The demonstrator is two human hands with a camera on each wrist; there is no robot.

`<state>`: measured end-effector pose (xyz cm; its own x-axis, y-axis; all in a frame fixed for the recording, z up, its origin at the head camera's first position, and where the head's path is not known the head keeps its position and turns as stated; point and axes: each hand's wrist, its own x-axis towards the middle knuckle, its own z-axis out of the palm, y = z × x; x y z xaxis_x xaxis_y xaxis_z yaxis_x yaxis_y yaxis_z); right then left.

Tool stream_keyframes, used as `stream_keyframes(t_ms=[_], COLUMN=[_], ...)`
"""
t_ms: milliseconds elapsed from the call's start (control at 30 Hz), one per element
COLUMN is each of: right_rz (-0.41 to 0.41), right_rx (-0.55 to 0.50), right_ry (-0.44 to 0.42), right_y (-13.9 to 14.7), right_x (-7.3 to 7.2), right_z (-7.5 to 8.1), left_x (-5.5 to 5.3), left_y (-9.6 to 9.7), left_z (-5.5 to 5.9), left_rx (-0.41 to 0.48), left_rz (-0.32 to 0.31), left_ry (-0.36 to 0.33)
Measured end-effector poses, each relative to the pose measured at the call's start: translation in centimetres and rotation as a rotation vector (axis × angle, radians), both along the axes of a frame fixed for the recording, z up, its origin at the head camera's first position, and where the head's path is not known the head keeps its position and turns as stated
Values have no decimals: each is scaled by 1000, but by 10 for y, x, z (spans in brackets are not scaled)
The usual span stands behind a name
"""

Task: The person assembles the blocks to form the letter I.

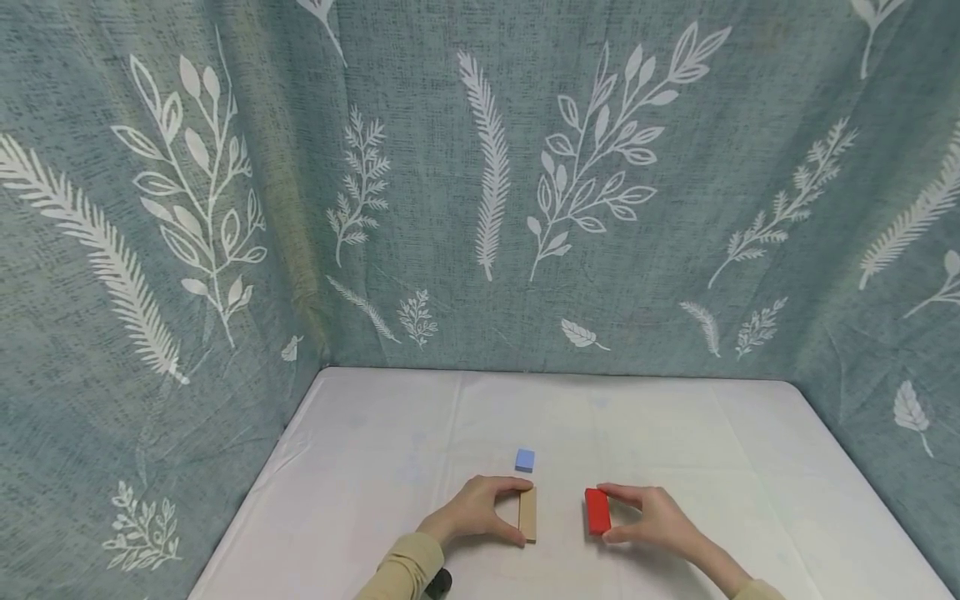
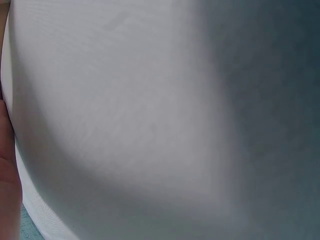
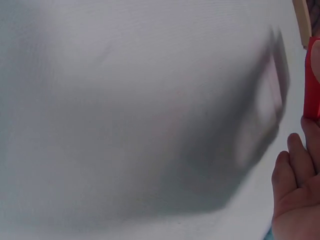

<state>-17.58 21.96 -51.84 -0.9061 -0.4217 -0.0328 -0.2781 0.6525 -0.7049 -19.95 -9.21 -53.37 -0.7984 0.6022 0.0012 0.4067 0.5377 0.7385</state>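
Note:
In the head view my left hand [image 1: 482, 508] pinches a tan, wood-coloured block [image 1: 528, 514] by its two ends, thumb at the near end. To its right, my right hand [image 1: 654, 521] holds a red rectangular block [image 1: 597, 512] the same way, between thumb and fingers. A gap of white cloth separates the two blocks. Just beyond the tan block lies a small blue block [image 1: 525, 460], touched by neither hand. The right wrist view shows the red block [image 3: 312, 95] at its right edge, with the tan block [image 3: 302, 22] above it.
A white cloth covers the table [image 1: 390, 433]. Behind it and at both sides hangs a blue-green curtain [image 1: 420, 183] with white leaf patterns. A small black object [image 1: 438, 583] shows beside the left sleeve [image 1: 408, 567].

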Motion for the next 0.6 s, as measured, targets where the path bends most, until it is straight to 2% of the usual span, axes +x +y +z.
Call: stream_keyframes(t_ms=[233,600], right_rz=[-6,-36], right_rx=[59,70], right_ry=[53,88], right_y=[-1,-2], right_x=[3,6], right_z=[-7,-11], left_x=[0,-1], left_y=[1,1], left_z=[-2,-2], left_rx=[-4,-5], left_rz=[2,4], left_ry=[-3,13])
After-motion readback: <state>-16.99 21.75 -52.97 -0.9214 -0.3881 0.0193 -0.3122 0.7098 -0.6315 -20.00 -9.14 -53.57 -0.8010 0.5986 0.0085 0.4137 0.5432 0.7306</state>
